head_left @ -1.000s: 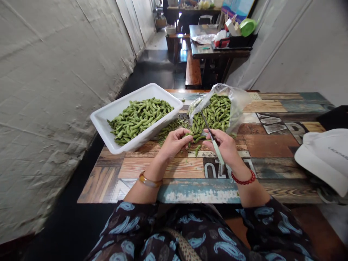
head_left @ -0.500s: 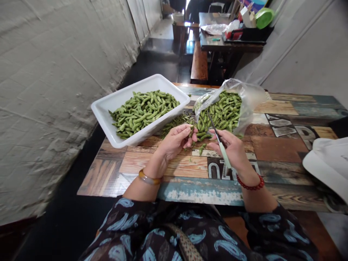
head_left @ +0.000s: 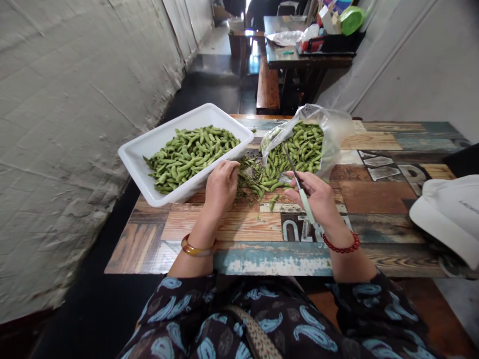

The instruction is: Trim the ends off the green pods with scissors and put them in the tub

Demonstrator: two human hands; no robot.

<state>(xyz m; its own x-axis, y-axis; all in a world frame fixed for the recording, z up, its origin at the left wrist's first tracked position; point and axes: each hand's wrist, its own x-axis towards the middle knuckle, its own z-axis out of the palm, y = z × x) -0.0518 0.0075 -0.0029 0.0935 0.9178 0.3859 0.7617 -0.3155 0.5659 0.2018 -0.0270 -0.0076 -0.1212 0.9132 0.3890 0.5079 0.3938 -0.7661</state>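
My left hand is closed beside the near right rim of a white plastic tub. Its fingertips point away from me, and whatever they hold is hidden. Green soybean pods are heaped in the tub. In my right hand are scissors with a pale green handle, seen nearly edge-on, the dark blades pointing away. Just beyond them, a clear plastic bag lies open with more pods spilling from its mouth. A loose pod lies between my hands.
Green trimmings are scattered between tub and bag. A white cap sits at the right of the patchwork wooden table. A rough pale wall runs along the left. Farther back stand a bench and another table.
My left hand has moved left, away from the scissors toward the tub, and turned its back upward. My right hand keeps the scissors in nearly the same pose. The view has shifted slightly.
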